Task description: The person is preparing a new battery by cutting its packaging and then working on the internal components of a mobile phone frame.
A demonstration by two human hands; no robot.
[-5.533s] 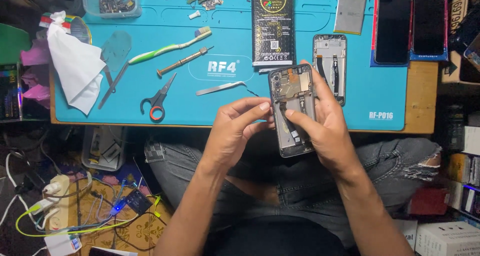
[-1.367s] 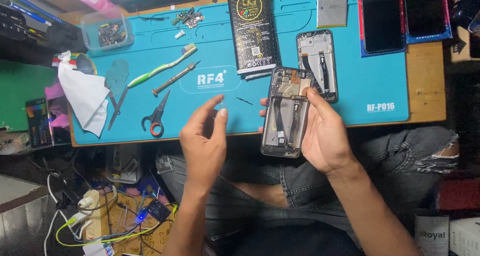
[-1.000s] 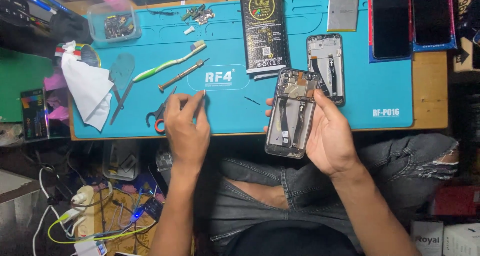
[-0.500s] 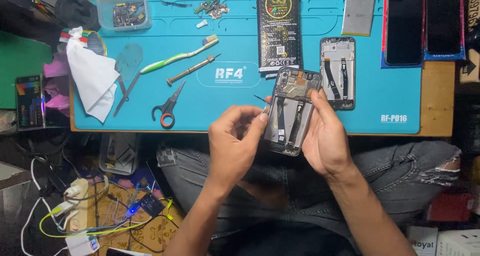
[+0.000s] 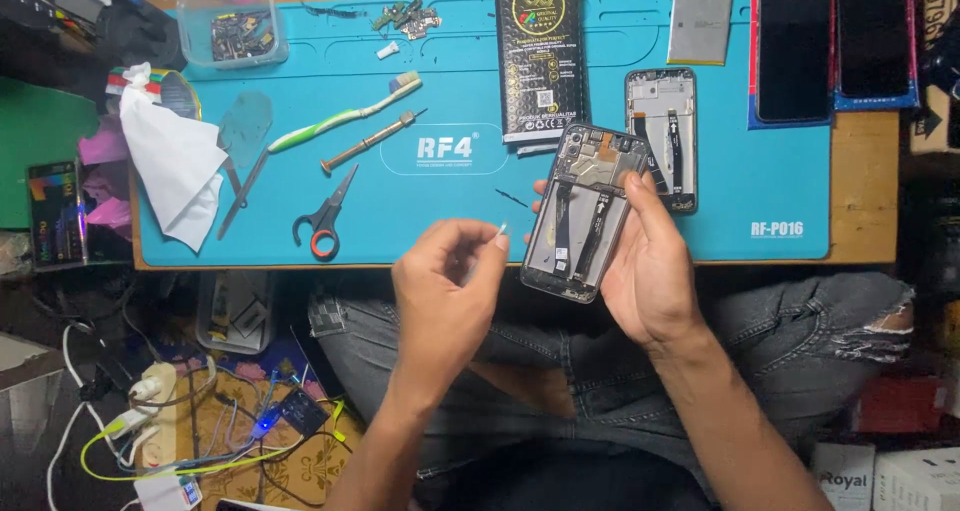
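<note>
My right hand [image 5: 650, 266] holds an opened phone frame [image 5: 585, 211] with its ribbon cables showing, tilted over the near edge of the blue work mat [image 5: 440, 211]. My left hand [image 5: 450, 291] hovers just left of the phone, thumb and forefinger pinched on a tiny white part [image 5: 501, 237] that is too small to make out. A second opened phone frame [image 5: 662, 136] lies on the mat behind the held one. A black battery pack box [image 5: 540, 56] lies at the mat's far middle.
Scissors [image 5: 322, 216], a screwdriver [image 5: 370, 141], a green toothbrush [image 5: 340, 116], tweezers [image 5: 240, 186] and a white cloth [image 5: 175, 166] lie on the mat's left. A clear box of small parts [image 5: 232, 26] stands far left. Two dark phones [image 5: 830, 41] and a bare battery [image 5: 698, 21] are at far right.
My left hand reached out to the mat near the scissors, then came back beside the phone with a small white part pinched in its fingers. My right hand kept holding the phone frame.
</note>
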